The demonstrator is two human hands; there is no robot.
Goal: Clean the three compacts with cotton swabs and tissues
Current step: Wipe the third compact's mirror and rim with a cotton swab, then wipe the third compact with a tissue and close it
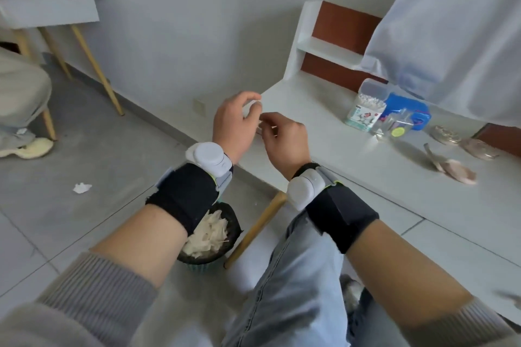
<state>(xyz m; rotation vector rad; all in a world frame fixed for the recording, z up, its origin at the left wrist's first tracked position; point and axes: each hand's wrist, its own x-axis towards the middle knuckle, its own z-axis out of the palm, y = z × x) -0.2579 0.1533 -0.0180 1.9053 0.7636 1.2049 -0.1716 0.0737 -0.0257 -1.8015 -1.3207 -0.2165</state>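
Note:
My left hand (235, 124) is raised at the desk's left corner, its fingers curled round a small white thing (251, 107), too blurred to name. My right hand (284, 136) is close beside it with fingertips drawn together towards that thing; what it pinches, if anything, is hidden. On the desk to the right stand a cotton swab box (365, 110) and a blue tissue pack (410, 111). Two round compacts (447, 134) (479, 148) lie further right. A third compact (452, 167) lies open with a pink puff.
A clear plastic container (393, 127) sits in front of the tissue pack. A black bin (210, 234) full of used tissues stands on the floor under my left wrist. A tissue scrap (82, 187) lies on the floor. A pale cloth (451, 31) hangs at upper right. A seated person's leg (19, 93) is at left.

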